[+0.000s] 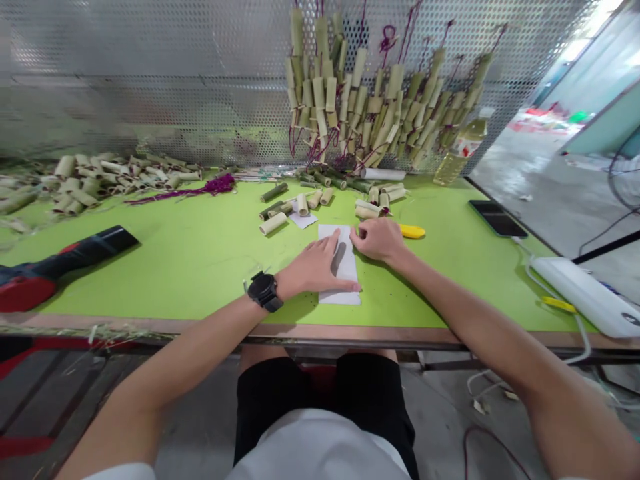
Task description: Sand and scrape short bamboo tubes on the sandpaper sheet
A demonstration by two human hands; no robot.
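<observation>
White paper, one strip (347, 268), is laid lengthwise in front of the person on the green table (215, 253). It is pressed flat by the left hand (315, 268), whose thumb is spread wide from the fingers; the strip's lower part is crossed by the thumb, and its upper part is touched by the forefinger. The right hand (381, 240) is set at the strip's upper right edge with its fingers curled in; whether anything is pinched there cannot be told. One yellow handle (413, 232) is seen just beyond that hand, and it cannot be told whether it is gripped.

One watch (265, 291) is worn on the left wrist. Beyond the strip, to the left, at least six short bamboo tubes (273, 224) are scattered, and one paper scrap (304, 221) is partly covered by them. Farther left, a bamboo pile (75, 187) is heaped too thickly to be counted. At the right, one bottle (460, 157), one phone (497, 218) and one white plastic box (585, 293) are seen.
</observation>
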